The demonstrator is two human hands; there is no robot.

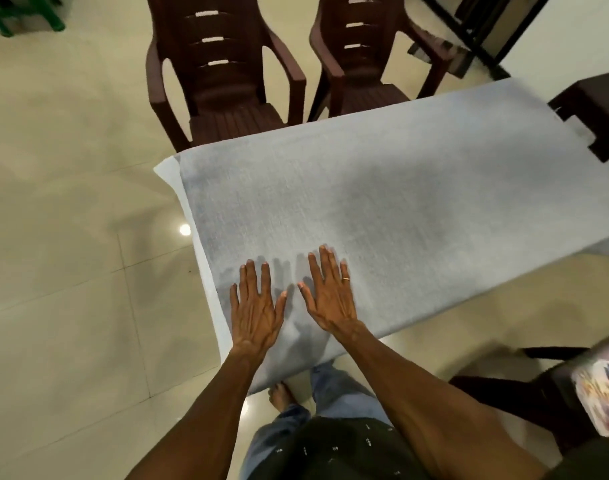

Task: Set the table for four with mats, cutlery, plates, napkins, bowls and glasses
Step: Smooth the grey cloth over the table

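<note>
Under me the floor is pale glossy tile, with a lamp glare just left of the table. The table fills the middle of my view, running from near my legs up to the right, and it is covered by a light blue-grey cloth that lies flat and hangs a little over the left and near edges; a white corner pokes out at the far left end. I see no mats, plates or cutlery on the cloth.

Two dark brown plastic chairs stand on the far long side, chair one at the left corner and chair two just beside it. A dark stool sits at the far right end. At my right, a dark seat with a patterned cushion stands apart from the table.

My left hand lies palm down on the cloth near the left edge, fingers straight and spread, gripping nothing. My right hand is just beside it, also flat, fingers splayed, holding nothing. A ring sits on one right finger.
</note>
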